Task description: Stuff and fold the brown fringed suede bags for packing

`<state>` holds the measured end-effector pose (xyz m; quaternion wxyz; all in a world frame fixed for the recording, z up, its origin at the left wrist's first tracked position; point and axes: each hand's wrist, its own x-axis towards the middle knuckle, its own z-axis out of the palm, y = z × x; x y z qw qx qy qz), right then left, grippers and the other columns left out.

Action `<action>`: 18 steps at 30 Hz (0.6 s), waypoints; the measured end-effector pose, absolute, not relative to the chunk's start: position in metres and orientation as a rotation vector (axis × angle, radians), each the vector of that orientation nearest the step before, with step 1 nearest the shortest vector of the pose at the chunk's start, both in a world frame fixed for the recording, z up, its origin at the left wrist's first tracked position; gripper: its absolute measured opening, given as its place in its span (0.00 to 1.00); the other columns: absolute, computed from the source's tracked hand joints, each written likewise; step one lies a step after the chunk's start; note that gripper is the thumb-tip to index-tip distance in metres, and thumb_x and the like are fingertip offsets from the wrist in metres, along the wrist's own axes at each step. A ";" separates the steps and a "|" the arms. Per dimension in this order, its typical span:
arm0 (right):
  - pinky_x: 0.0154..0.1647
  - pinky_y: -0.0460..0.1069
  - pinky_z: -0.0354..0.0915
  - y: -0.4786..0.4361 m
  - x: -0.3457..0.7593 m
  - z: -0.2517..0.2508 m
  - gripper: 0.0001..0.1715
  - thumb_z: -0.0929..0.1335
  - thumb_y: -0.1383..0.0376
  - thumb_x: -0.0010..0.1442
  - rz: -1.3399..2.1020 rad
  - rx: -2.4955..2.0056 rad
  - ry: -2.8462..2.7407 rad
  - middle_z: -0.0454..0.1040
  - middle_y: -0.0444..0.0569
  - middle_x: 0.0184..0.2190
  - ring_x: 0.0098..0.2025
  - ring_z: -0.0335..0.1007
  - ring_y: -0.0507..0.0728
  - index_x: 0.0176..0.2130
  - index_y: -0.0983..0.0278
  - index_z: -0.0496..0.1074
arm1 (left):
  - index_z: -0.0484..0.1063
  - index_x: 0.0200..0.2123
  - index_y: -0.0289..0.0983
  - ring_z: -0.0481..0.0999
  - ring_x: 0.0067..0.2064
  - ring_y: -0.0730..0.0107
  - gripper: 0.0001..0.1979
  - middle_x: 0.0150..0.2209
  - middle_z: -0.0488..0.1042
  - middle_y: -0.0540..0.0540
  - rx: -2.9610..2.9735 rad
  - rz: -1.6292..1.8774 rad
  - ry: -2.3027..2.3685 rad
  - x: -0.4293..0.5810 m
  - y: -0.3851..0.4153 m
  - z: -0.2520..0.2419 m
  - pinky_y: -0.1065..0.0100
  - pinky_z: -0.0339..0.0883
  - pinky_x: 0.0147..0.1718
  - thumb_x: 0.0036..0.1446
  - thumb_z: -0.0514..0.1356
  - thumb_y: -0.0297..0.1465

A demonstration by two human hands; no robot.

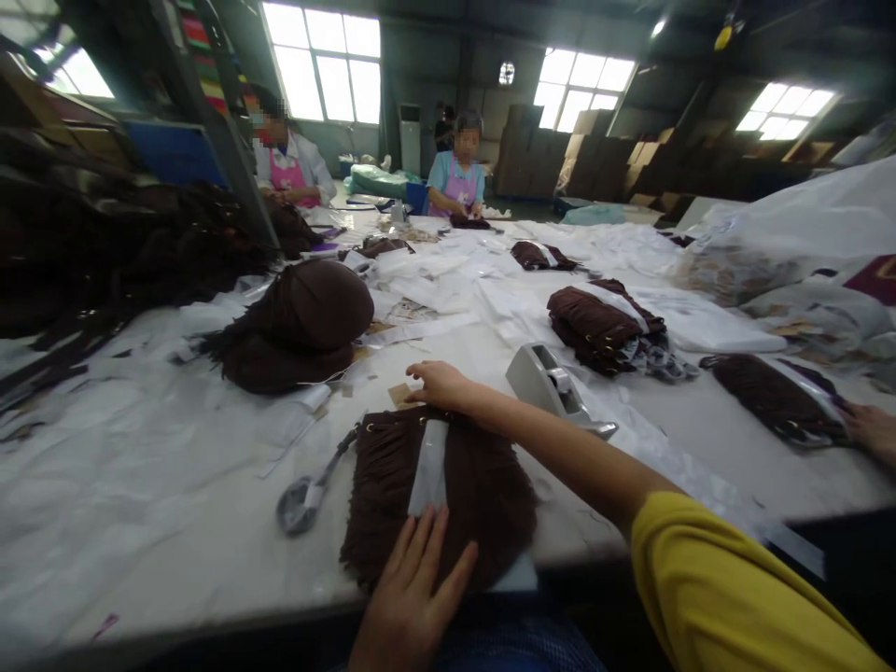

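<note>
A dark brown fringed drawstring bag (483,485) lies flat at the table edge before me, with a white paper strip (429,467) around its middle. My left hand (416,583) rests on the bag, its fingers spread flat at the strip's lower end. Beyond the bag's top edge is my right hand (442,385), fingers apart and slightly bent, beside a small brown paper piece (400,395). No held thing shows in it. Left of the bag lies a coiled dark cord (300,504) with a pale band. A grey tape dispenser (550,383) stands right of my right hand.
A brown bag stack (301,317) sits at left. Strip-wrapped brown bundles (602,322) lie to the right; another person's hand (875,431) touches one (777,397). White plastic sheets (175,448) and paper scraps cover parts of the table. Two people in pink aprons work across it.
</note>
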<state>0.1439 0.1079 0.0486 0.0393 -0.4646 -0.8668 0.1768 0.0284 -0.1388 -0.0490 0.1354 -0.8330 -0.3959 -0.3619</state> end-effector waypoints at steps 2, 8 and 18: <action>0.48 0.50 0.66 0.130 0.124 0.037 0.42 0.79 0.57 0.48 0.576 -1.427 -2.747 0.71 0.61 0.55 0.52 0.73 0.64 0.58 0.66 0.69 | 0.70 0.59 0.43 0.66 0.64 0.55 0.18 0.62 0.69 0.39 -2.370 -1.074 -1.111 0.030 -0.138 -0.052 0.55 0.58 0.63 0.67 0.53 0.33; 0.36 0.46 0.67 0.171 0.100 0.033 0.42 0.83 0.59 0.33 0.864 -1.468 -2.934 0.79 0.48 0.37 0.38 0.75 0.58 0.47 0.63 0.73 | 0.71 0.57 0.43 0.70 0.61 0.54 0.18 0.51 0.77 0.38 -2.325 -1.059 -1.068 0.029 -0.132 -0.053 0.55 0.64 0.60 0.65 0.56 0.32; 0.29 0.44 0.70 0.230 0.076 0.050 0.11 0.77 0.67 0.51 1.000 -1.565 -2.630 0.79 0.50 0.29 0.28 0.75 0.52 0.33 0.68 0.74 | 0.73 0.56 0.49 0.74 0.57 0.61 0.18 0.48 0.80 0.44 -2.237 -1.181 -1.109 0.035 -0.127 -0.061 0.59 0.62 0.61 0.63 0.58 0.33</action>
